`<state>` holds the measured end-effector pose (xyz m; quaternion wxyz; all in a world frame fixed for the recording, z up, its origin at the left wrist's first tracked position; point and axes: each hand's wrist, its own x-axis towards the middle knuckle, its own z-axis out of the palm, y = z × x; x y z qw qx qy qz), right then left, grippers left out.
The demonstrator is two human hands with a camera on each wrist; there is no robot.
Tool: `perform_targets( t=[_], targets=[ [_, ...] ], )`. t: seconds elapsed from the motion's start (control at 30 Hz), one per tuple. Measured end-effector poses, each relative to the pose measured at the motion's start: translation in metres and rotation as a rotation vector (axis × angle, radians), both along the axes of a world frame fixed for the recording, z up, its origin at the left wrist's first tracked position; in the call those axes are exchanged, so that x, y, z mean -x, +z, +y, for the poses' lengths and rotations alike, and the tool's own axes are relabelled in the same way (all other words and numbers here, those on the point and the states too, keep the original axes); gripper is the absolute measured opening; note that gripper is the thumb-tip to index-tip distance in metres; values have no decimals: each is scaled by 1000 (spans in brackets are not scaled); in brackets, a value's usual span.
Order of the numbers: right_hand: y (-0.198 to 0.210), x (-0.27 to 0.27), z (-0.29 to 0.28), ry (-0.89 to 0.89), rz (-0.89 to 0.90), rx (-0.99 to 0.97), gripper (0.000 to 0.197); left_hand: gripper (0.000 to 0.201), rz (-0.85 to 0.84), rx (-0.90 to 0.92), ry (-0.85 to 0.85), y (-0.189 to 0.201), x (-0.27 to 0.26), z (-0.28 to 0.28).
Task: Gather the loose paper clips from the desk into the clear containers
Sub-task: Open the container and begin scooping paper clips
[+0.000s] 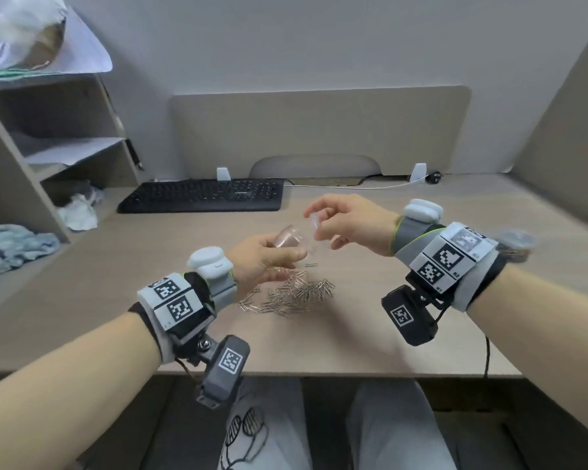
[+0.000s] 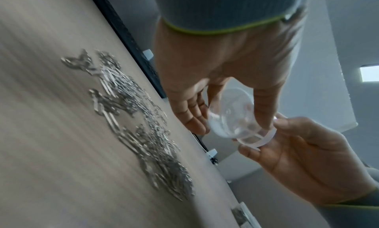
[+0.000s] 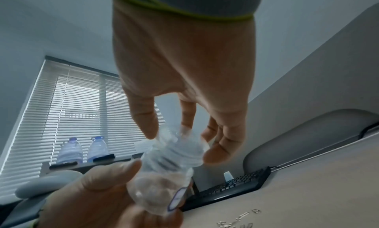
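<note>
While left hand grips clear container above paper clips heaped mid-bench near the front edge, right hand pinches its lid.

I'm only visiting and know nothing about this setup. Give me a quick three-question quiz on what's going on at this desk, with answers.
1. True or false: the paper clips lie in a loose heap on the desk.
2. Which hand grips the body of the clear container? A) left hand B) right hand
3. Fill in: the right hand's fingertips pinch the container's ____.

Key
1. True; no clips show inside the held container.
2. A; the left hand wraps its body above the heap.
3. Lid, at the container's mouth; whether it is going on or coming off cannot be told.
</note>
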<state>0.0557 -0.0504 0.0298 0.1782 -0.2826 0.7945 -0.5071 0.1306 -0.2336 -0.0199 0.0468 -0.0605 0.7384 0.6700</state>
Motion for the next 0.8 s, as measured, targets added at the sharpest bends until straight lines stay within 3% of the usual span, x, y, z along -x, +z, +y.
perform_targets(
  t=[0.07,0.2,0.33,0.43,0.53,0.67,0.8],
  targets=[
    [-7,11,1,-107,104,-91,34,40,11,38,84,-7,3,-14],
    [-28,31,11,-206,481,-740,40,51,8,97,196,-16,8,-29],
    [-44,39,21,-177,474,-1032,30,52,22,226,223,-15,10,-32],
    [-53,37,25,-136,479,-1125,27,64,15,302,209,-16,11,-34],
    [-53,37,25,-137,564,-1073,33,67,23,312,206,-15,11,-36],
    [-42,18,-2,-30,549,-916,57,67,12,346,225,-15,11,-43],
    [-50,0,-25,149,431,-989,80,64,20,366,282,-11,9,-53]
  ],
)
